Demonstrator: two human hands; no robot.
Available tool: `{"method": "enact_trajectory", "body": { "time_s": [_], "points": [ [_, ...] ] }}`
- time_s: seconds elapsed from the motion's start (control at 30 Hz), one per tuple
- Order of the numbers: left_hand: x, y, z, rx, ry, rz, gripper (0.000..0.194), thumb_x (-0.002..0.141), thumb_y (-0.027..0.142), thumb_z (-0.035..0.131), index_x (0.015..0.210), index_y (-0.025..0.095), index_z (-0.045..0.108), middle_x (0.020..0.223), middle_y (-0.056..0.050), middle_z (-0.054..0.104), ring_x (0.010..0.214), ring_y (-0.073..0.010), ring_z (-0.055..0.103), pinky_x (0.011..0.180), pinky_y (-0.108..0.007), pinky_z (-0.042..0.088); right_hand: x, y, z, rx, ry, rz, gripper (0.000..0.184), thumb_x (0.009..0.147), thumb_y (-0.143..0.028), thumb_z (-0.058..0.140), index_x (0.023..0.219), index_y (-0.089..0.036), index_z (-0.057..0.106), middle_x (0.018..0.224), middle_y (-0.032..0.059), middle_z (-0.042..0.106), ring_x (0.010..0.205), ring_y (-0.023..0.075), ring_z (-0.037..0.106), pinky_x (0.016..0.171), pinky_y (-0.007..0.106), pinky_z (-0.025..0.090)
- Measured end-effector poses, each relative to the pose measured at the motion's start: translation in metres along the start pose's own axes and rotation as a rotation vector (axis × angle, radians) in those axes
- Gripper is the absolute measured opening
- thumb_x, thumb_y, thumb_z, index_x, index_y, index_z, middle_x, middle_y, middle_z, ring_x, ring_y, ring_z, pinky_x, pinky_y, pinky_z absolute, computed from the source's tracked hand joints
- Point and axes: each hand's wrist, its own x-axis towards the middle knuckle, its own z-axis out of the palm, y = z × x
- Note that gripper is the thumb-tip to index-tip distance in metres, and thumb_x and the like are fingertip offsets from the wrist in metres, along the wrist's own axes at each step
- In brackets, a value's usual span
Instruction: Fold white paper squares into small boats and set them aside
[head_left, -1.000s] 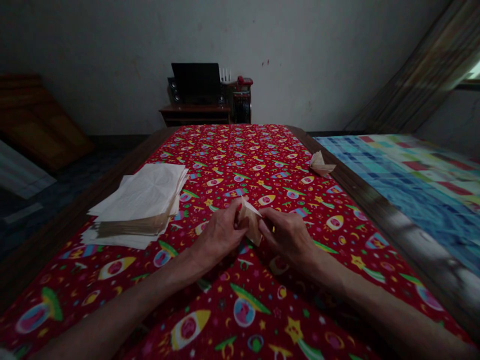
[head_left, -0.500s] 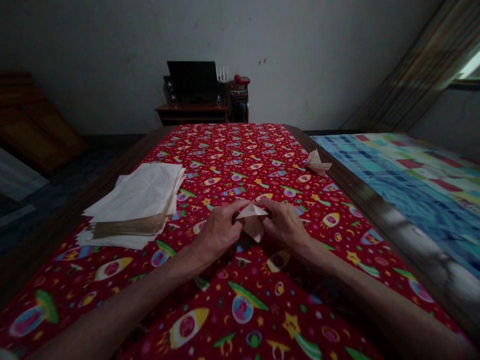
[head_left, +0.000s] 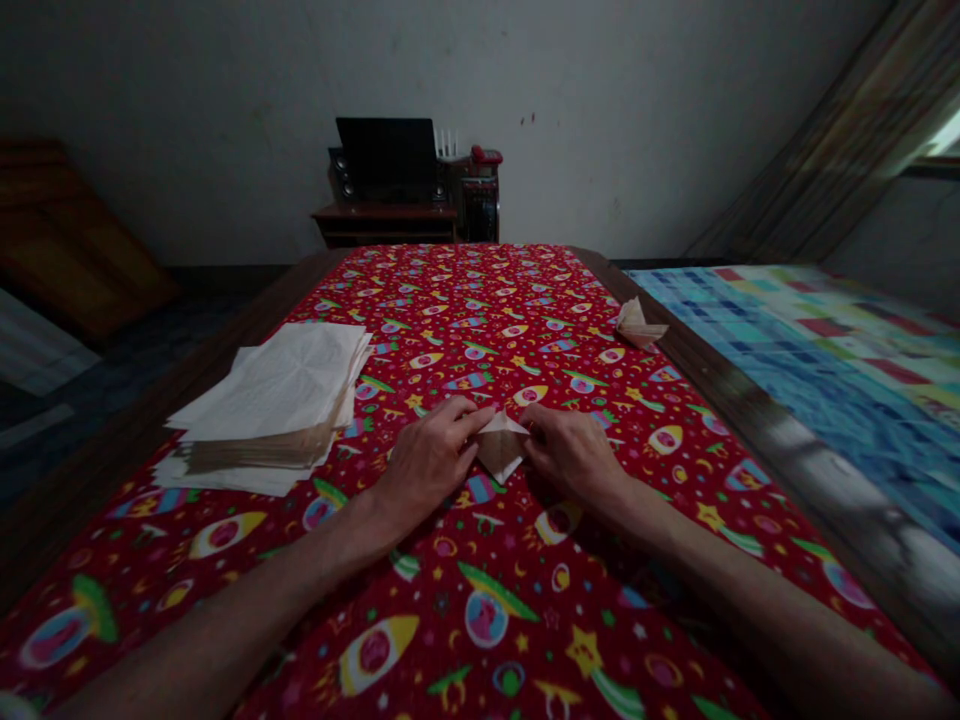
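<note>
A small folded piece of paper (head_left: 501, 450), pale with a pointed lower corner, is between my two hands over the red patterned cloth. My left hand (head_left: 433, 448) grips its left edge, thumb and fingers closed. On the opposite side my right hand (head_left: 571, 446) pinches the right edge, its fingers curled. Part of the paper's edges is hidden behind the fingertips. To the left lies a stack of thin paper sheets (head_left: 289, 385), the top one creased. Farther off on the right sits another folded paper piece (head_left: 637, 325), with upright points.
The red cloth (head_left: 480, 290) with rockets and stars covers a dark wooden table (head_left: 720, 390). Beyond its far end, a black monitor (head_left: 386, 158) and speakers stand on a small desk (head_left: 382, 222). A bed with a checked cover (head_left: 757, 350) adjoins the right side.
The folded paper has come down flatter, its lower corner shifting slightly left. Both hands have lowered a little with it, and the fingers have shifted along its edges.
</note>
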Motion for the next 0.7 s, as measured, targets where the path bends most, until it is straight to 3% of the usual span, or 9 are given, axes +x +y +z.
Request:
{"method": "enact_trajectory", "body": {
  "time_s": [0.13,0.27,0.5,0.6,0.7],
  "points": [
    [-0.005,-0.002,0.0,-0.031,0.145,0.19,0.023,0.09,0.017,0.05,0.111,0.019,0.061,0.102,-0.006,0.063,0.094,-0.017,0.059,0.083,-0.03,0.05,-0.002,-0.002,-0.002,-0.034,-0.017,-0.046,0.016,0.08,-0.023,0.051,0.071,-0.018,0.062,0.063,0.0028,0.062,0.053,0.0124,0.048,0.052,0.025,0.022],
    [-0.004,-0.003,0.001,-0.042,0.137,0.273,0.022,0.091,0.016,0.049,0.11,0.019,0.06,0.096,-0.005,0.064,0.09,-0.0162,0.059,0.081,-0.029,0.05,-0.005,-0.001,-0.001,-0.025,-0.027,-0.12,0.017,0.082,-0.022,0.05,0.073,-0.017,0.063,0.068,0.0035,0.063,0.055,0.0117,0.047,0.052,0.025,0.022],
    [-0.011,-0.005,0.0,-0.112,0.021,0.196,0.023,0.091,0.014,0.045,0.109,0.019,0.06,0.098,-0.005,0.062,0.088,-0.0143,0.06,0.076,-0.025,0.05,-0.011,-0.002,0.003,-0.15,0.086,-0.198,0.018,0.088,-0.02,0.046,0.084,-0.019,0.064,0.076,0.0038,0.062,0.059,0.0132,0.049,0.052,0.027,0.021],
    [-0.014,-0.005,-0.002,-0.112,-0.001,0.149,0.021,0.091,0.015,0.045,0.105,0.019,0.061,0.097,-0.004,0.062,0.087,-0.0144,0.06,0.075,-0.025,0.049,-0.015,-0.002,0.002,-0.168,0.186,-0.344,0.018,0.091,-0.021,0.044,0.092,-0.018,0.062,0.086,0.0058,0.063,0.072,0.0158,0.052,0.058,0.027,0.027],
    [-0.015,-0.005,-0.004,-0.077,0.0,0.145,0.018,0.09,0.015,0.047,0.1,0.019,0.062,0.094,-0.003,0.063,0.086,-0.0147,0.06,0.076,-0.026,0.048,-0.016,0.002,0.003,-0.153,0.212,-0.443,0.018,0.091,-0.017,0.044,0.084,-0.017,0.061,0.078,0.0043,0.061,0.067,0.0145,0.049,0.057,0.027,0.027]
  ]
}}
